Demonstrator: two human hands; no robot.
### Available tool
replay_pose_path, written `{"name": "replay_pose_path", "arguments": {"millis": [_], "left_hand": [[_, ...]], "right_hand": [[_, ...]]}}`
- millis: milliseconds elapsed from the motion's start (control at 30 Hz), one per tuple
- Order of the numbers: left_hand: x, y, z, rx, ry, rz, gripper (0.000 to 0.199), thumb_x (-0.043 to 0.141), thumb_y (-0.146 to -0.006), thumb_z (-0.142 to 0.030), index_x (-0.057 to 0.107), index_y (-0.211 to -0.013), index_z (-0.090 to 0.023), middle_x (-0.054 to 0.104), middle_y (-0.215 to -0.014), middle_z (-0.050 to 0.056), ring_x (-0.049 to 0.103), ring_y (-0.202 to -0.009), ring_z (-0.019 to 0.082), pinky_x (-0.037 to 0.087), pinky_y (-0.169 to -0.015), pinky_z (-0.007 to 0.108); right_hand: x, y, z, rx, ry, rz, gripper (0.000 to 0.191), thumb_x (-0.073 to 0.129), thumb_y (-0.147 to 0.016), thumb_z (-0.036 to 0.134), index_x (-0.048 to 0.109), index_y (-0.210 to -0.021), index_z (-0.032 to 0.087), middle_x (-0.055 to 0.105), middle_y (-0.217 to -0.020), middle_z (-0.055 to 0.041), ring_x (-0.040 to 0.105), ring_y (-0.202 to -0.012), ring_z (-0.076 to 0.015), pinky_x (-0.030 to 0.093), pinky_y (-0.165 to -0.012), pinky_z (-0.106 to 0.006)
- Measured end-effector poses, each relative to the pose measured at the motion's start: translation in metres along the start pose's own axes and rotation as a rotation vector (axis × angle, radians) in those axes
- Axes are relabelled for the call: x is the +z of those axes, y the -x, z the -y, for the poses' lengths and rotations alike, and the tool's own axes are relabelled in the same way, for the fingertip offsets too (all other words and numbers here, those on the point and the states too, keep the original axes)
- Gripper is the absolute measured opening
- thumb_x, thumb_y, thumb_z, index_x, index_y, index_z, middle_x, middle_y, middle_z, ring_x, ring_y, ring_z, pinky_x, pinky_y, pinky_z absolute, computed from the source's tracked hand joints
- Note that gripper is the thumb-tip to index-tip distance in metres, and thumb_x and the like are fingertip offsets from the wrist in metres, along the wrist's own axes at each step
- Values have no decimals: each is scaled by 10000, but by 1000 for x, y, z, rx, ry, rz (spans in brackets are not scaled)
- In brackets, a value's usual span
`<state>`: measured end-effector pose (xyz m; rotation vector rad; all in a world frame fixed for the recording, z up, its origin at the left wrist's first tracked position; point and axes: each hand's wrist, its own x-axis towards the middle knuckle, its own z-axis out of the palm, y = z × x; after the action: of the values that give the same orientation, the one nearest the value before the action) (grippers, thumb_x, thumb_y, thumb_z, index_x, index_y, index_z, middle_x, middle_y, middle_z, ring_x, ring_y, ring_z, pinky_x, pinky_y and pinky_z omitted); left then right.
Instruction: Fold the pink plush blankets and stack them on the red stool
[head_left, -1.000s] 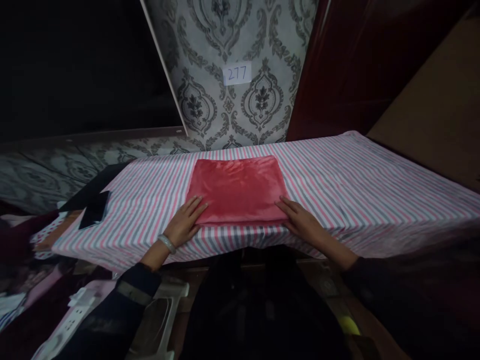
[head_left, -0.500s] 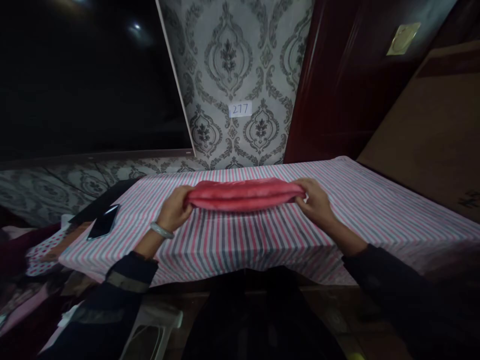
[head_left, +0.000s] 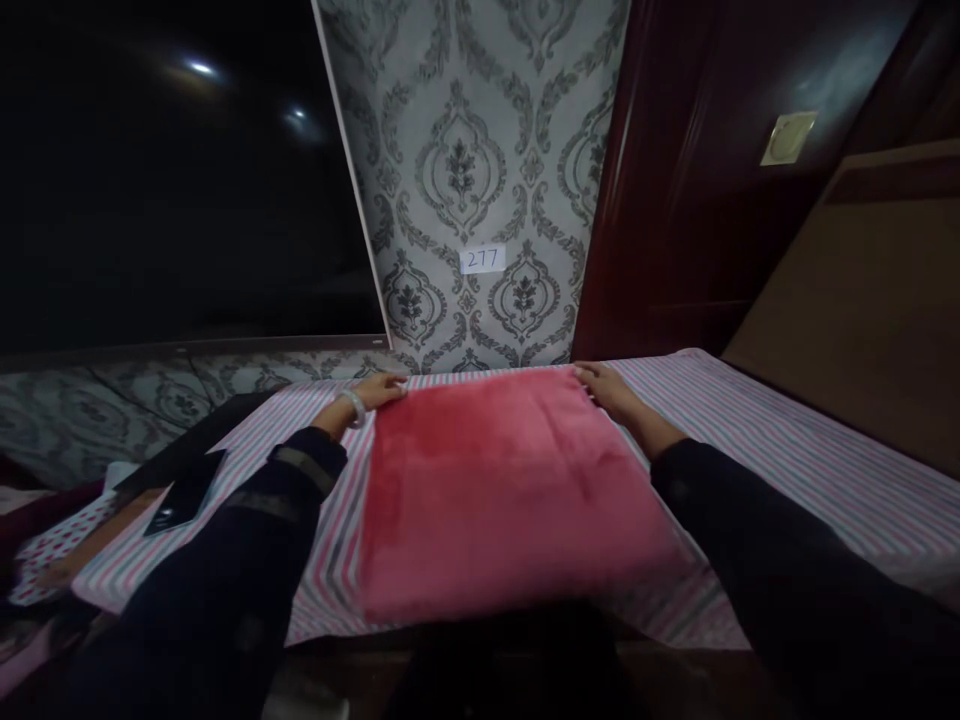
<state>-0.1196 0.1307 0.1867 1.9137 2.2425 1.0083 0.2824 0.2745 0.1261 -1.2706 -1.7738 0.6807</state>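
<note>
A plush pink-red cloth (head_left: 495, 480) lies spread across the striped tablecloth (head_left: 780, 470), its near edge blurred and reaching the table's front. At its far left corner, my left hand (head_left: 381, 388) has its fingers closed on the edge; a pale bangle (head_left: 355, 408) circles that wrist. My right hand (head_left: 604, 390) pinches the far right corner, thumb and fingers partly hidden by the fabric.
A dark phone (head_left: 185, 492) lies at the table's left end. Behind are a large dark screen (head_left: 172, 200) and a patterned wall with a "277" label (head_left: 482, 259). A big cardboard box (head_left: 870, 300) stands at right.
The cloth was a folded roll held between both hands; now it hangs open and flat toward me. Both hands have moved to the table's far side.
</note>
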Motion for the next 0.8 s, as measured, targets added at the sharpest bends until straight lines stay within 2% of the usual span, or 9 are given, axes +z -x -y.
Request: {"name": "replay_pose_path", "arguments": {"millis": [67, 133, 233, 333, 433, 500, 600, 800], "left_hand": [[23, 0, 9, -62, -75, 95, 503, 630, -821, -471, 699, -1199, -148, 767, -1058, 153, 732, -1006, 314, 575, -922, 458], [44, 1, 8, -81, -115, 163, 511, 599, -853, -449, 677, -1259, -148, 736, -1222, 179, 676, -1189, 333, 519, -1032, 459], [79, 12, -8, 23, -238, 310, 593, 526, -926, -478, 564, -1434, -176, 575, -1499, 168, 508, -1419, 327, 385, -1179, 489], [119, 34, -25, 157, -408, 410, 658, 400, -990, -556, 443, -1543, -201, 413, -1626, 168, 329, -1530, 368, 198, -1237, 638], [149, 54, -23, 169, -448, 429, 673, 323, -1014, -574, 368, -1590, -228, 371, -1651, 164, 284, -1548, 375, 164, -1226, 681], [159, 61, -15, 172, -443, 428, 688, 288, -1023, -578, 318, -1614, -227, 352, -1661, 159, 274, -1553, 363, 173, -1229, 668], [161, 62, -5, 186, -435, 435, 726, 263, -1021, -607, 298, -1623, -203, 347, -1663, 160, 282, -1551, 354, 167, -1242, 642], [159, 61, -8, 169, -436, 453, 746, 254, -1026, -603, 279, -1626, -160, 354, -1660, 161, 285, -1552, 336, 146, -1260, 618]], "right_hand": [[15, 3, -16, 80, 84, 38, 460, 401, -973, 376, 657, -1256, 120, 742, -1092, -169, 720, -946, -270, 580, -849, -446], [29, 5, -19, 56, 108, 53, 474, 423, -971, 359, 648, -1316, 126, 711, -1242, -184, 686, -1117, -294, 533, -979, -474], [55, 10, -8, -138, 246, 208, 509, 450, -995, 407, 614, -1415, 173, 603, -1457, -150, 563, -1335, -309, 416, -1139, -481], [89, 25, -1, -336, 533, 365, 562, 380, -1039, 524, 541, -1499, 243, 488, -1574, -118, 418, -1461, -346, 295, -1197, -599], [118, 44, -12, -371, 689, 360, 604, 324, -1054, 570, 485, -1539, 248, 456, -1595, -134, 369, -1489, -361, 252, -1192, -653], [128, 52, -25, -380, 697, 331, 623, 297, -1059, 573, 453, -1562, 241, 460, -1591, -140, 373, -1488, -355, 249, -1197, -642], [133, 55, -38, -376, 668, 326, 641, 268, -1058, 585, 438, -1574, 246, 456, -1596, -133, 354, -1499, -353, 221, -1211, -641], [131, 56, -33, -354, 657, 334, 631, 247, -1068, 550, 447, -1570, 225, 472, -1584, -131, 355, -1497, -353, 226, -1218, -627]]}}
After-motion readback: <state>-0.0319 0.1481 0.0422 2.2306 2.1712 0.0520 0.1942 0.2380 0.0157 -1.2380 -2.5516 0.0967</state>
